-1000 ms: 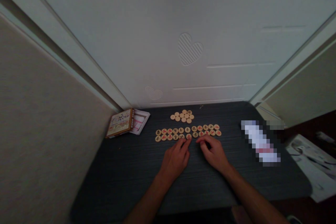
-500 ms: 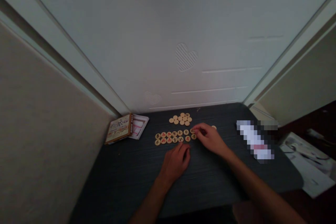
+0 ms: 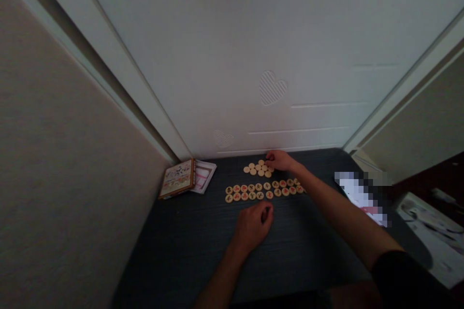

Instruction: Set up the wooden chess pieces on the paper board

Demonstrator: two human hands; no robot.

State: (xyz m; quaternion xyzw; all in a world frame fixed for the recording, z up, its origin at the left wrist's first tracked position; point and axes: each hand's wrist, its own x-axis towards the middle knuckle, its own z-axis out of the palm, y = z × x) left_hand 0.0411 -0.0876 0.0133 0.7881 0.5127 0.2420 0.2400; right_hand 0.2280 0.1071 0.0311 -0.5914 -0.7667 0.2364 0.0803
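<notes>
Round wooden xiangqi pieces with red and black characters form two rows (image 3: 260,195) on the dark table (image 3: 203,231). Behind them, near the white panel, lies a loose cluster of pieces (image 3: 258,167), mostly with blank faces up. My right hand (image 3: 281,160) reaches over the rows to the cluster's right edge, its fingers closed at a piece there that they largely cover. The right forearm hides the right end of the rows. My left hand (image 3: 253,222) rests on the table just in front of the rows, fingers curled in; whatever may be inside is hidden.
A brown-framed box (image 3: 177,178) and a white tray-like piece (image 3: 205,177) lie at the back left. A pixelated phone-like object (image 3: 358,195) is at the right. White panel (image 3: 232,82) closes off the back; a white box (image 3: 431,227) stands beyond the right edge.
My right hand has moved from the right part of the rows back to the cluster, uncovering more pieces in the rows. My left hand has curled tighter in front of them. The view shifted slightly.
</notes>
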